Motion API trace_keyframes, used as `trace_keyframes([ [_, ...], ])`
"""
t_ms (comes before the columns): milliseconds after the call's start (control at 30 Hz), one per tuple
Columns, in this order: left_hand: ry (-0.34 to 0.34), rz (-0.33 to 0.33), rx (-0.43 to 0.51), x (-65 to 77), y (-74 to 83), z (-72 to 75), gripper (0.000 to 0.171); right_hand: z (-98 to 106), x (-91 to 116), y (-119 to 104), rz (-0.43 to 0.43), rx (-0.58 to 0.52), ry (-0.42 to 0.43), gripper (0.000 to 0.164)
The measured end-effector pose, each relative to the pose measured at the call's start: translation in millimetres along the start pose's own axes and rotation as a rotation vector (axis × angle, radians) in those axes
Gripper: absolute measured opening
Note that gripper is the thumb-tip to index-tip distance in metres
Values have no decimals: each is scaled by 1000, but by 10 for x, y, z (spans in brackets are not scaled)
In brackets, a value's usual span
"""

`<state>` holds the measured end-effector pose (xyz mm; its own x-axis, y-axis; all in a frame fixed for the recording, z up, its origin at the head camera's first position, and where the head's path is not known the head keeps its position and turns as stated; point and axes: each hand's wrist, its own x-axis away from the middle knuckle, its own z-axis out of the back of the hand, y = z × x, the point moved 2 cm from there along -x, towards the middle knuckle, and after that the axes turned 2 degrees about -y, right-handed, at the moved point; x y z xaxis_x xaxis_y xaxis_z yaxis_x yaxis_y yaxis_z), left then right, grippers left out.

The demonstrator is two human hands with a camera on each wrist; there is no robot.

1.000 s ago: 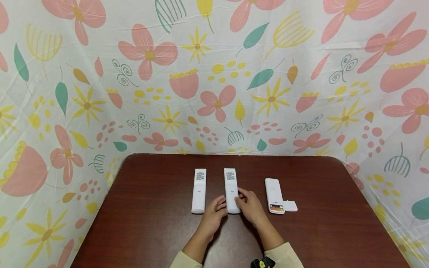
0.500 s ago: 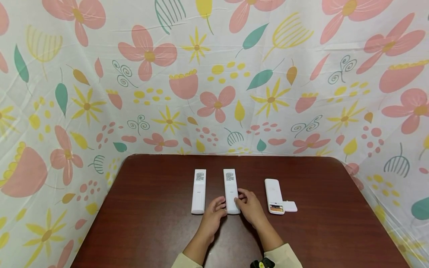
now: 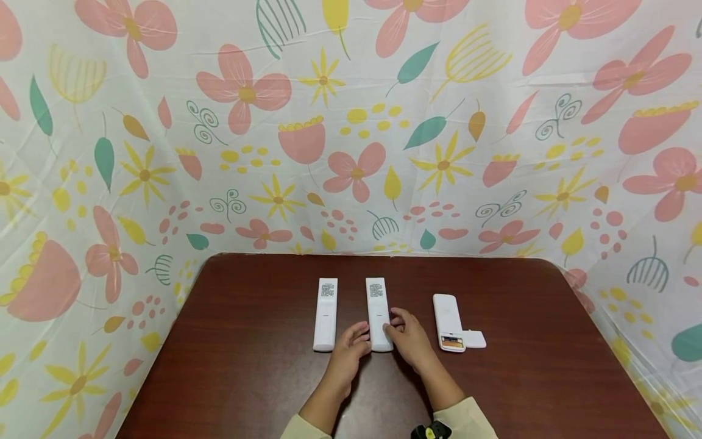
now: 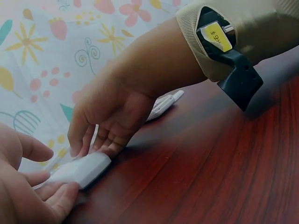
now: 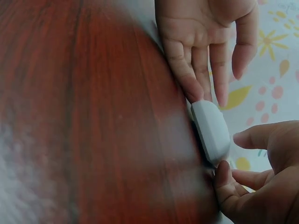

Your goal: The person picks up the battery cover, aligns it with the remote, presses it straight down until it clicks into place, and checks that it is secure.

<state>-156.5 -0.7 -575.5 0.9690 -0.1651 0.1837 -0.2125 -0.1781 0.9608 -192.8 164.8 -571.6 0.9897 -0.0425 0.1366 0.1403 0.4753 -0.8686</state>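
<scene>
A white remote control [image 3: 379,314] lies back side up on the table, its printed label at the far end. My left hand [image 3: 349,350] stays along its left side, relaxed fingertips at the edge near its closer end. Across from it, my right hand [image 3: 408,341] rests against the right side, its thumb by the edge. In the right wrist view both hands flank the rounded end of the remote control [image 5: 211,131]. Neither hand curls round it. A second white remote control [image 3: 326,314] lies to the left, also back side up.
Farther right lies another white remote [image 3: 448,311] with its battery compartment showing batteries. Its detached battery cover [image 3: 475,339] sits beside it. The brown wooden table [image 3: 247,366] meets a floral curtain [image 3: 351,134] behind and at both sides.
</scene>
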Motion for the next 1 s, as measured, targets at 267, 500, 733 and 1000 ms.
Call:
trace_keyframes([
  [267, 15, -14, 18, -25, 70, -3, 53, 6, -9, -26, 11, -18, 16, 48],
  [500, 33, -37, 28, -29, 142, -18, 44, 26, 21, -73, 25, -9, 51, 42],
  [733, -35, -91, 14, -13, 194, -50, 45, 95, 79, -128, 62, 6, 79, 36],
  [1000, -65, -51, 21, -16, 215, -130, 46, 191, 111, -132, 93, 28, 127, 32],
])
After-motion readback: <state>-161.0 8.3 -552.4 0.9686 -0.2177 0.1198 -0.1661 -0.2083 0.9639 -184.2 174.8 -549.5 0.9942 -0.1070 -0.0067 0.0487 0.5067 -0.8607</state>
